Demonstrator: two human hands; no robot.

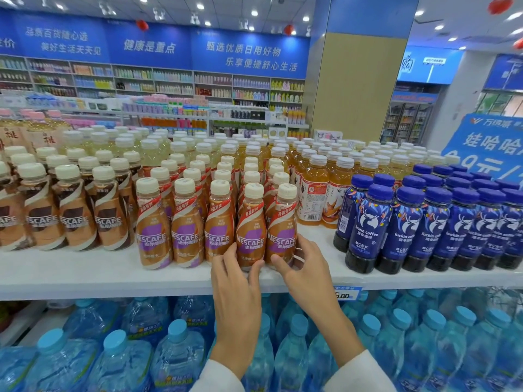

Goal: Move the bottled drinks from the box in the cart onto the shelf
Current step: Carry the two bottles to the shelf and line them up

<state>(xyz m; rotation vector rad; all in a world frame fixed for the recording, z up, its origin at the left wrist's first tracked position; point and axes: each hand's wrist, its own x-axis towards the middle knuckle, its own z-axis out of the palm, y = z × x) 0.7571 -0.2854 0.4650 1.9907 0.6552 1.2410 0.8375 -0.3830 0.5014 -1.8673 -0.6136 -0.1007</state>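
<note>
While both hands work at the front edge of the shelf (113, 278), the two newest coffee bottles stand upright in the front row, long axes vertical, directly ahead of the fingers. Left hand (236, 274): fingers curled narrowly around the base of the fourth bottle (250, 236), thumb on its right side, fingertips on its left; contact looks like a light hold, not a lift. Just right of it, touching or nearly so, the fifth bottle (281, 230) ends the row. Right hand (304, 258): half open, thumb against that bottle's lower front, fingers wrapped to its right side. Each hand is nearest its own bottle. Likely next move: nudge both back into line with the row to the left. Box and cart are out of view.
</note>
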